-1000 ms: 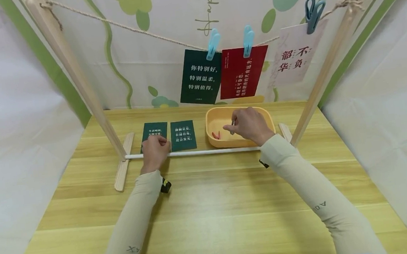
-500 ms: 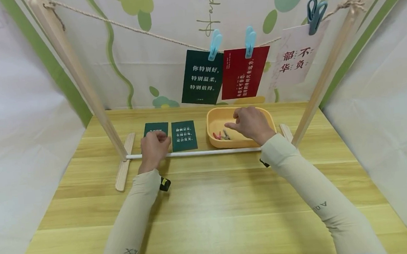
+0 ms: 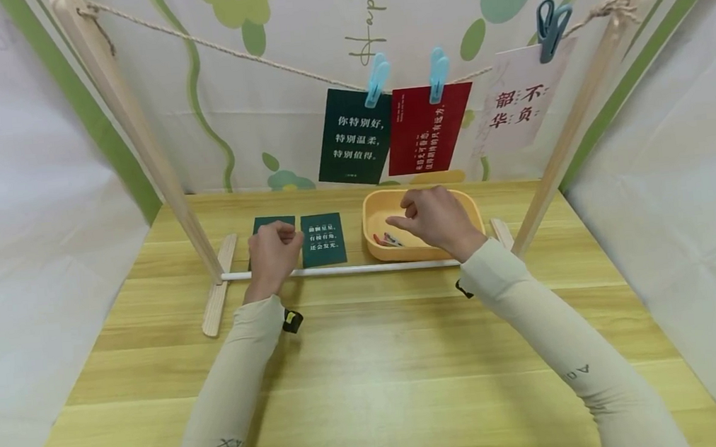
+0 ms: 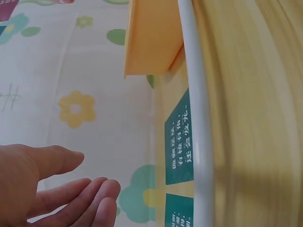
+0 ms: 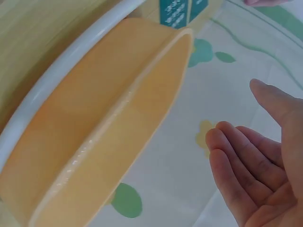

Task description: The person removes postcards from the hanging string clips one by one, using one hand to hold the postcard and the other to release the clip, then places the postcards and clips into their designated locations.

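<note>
Currently, left hand [image 3: 276,255]: above the left card [image 3: 273,221], covering most of it in the head view; thumb parted from bent fingers, nothing between them.
Right hand [image 3: 439,218]: above the tray [image 3: 418,252], thumb and fingers spread apart, palm bare in the right wrist view.
Clips [image 3: 393,239]: small, grouped in the tray's front left corner, one of them red; exact count too small to tell.
Right card [image 3: 324,239]: flat on the table [image 3: 370,364], just beside the left card, between it and the tray.
Step, judged: between grips, with cards and clips both in easy reach.
Clip handling, judged: best pinched one at a time by the handle ends, thumb against forefinger, so the mouth stays free.
Card handling, judged: thin and flat, so best slid or tipped up at an edge; a hard pinch could crease it.
Left arm: reaches forward from lower left, wrist over the white bar [image 3: 368,269], fingers bent forward and inward.
Right arm: slants in from lower right, wrist over the tray's front right rim, thumb pointing left toward the clips.
Caution, judged: low wrists could knock the bar.
</note>
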The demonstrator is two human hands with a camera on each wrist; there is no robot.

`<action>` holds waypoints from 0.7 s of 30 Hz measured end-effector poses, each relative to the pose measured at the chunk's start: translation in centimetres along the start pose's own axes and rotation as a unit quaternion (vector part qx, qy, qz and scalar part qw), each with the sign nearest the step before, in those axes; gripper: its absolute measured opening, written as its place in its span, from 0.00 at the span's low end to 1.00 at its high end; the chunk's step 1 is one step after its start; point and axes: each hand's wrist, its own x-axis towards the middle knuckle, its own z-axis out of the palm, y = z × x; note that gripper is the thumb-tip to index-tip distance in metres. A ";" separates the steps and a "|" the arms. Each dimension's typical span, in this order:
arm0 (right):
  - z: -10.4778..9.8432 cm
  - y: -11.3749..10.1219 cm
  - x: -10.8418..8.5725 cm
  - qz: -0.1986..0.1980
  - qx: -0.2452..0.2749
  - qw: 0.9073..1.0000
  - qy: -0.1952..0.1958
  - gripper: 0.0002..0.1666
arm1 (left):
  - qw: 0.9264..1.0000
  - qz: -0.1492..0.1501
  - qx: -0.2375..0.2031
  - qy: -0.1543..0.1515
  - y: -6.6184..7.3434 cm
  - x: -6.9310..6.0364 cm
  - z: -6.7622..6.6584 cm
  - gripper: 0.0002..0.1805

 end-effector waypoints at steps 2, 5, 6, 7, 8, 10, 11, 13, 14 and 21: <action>-0.3 -0.4 -0.1 -0.013 -0.001 1.000 0.012 0.26 | 1.000 0.003 0.001 0.001 0.2 0.0 0.0 0.18; -0.8 -0.9 -0.4 -0.034 -0.001 0.999 0.030 0.26 | 1.000 0.009 0.004 0.004 0.4 0.1 0.0 0.18; -1.0 -1.1 -0.4 -0.042 0.000 0.998 0.036 0.25 | 1.000 0.011 0.004 0.004 0.5 0.1 0.0 0.18; -1.2 -1.3 -0.5 -0.050 0.001 0.998 0.041 0.25 | 1.000 0.013 0.004 0.004 0.5 0.1 0.0 0.18; -1.4 -1.5 -0.5 -0.060 0.001 0.997 0.046 0.24 | 1.000 0.014 0.004 0.004 0.6 0.1 0.0 0.18; -1.8 -1.8 -0.7 -0.077 -0.001 0.995 0.057 0.24 | 1.000 0.015 0.004 0.004 0.7 0.1 0.0 0.19; -2.1 -2.0 -0.7 -0.085 -0.002 0.994 0.062 0.24 | 1.000 0.015 0.003 0.004 0.7 0.1 0.0 0.18; -2.5 -2.3 -0.9 -0.099 -0.001 0.993 0.070 0.24 | 1.000 0.013 0.003 0.003 0.8 0.1 -0.1 0.19; -2.7 -2.4 -0.9 -0.105 0.000 0.992 0.074 0.24 | 1.000 0.012 0.003 0.003 0.9 0.1 -0.1 0.19; -4.1 -3.5 -1.3 -0.134 0.014 0.986 0.093 0.24 | 1.000 0.020 0.005 0.009 1.2 0.2 -0.2 0.19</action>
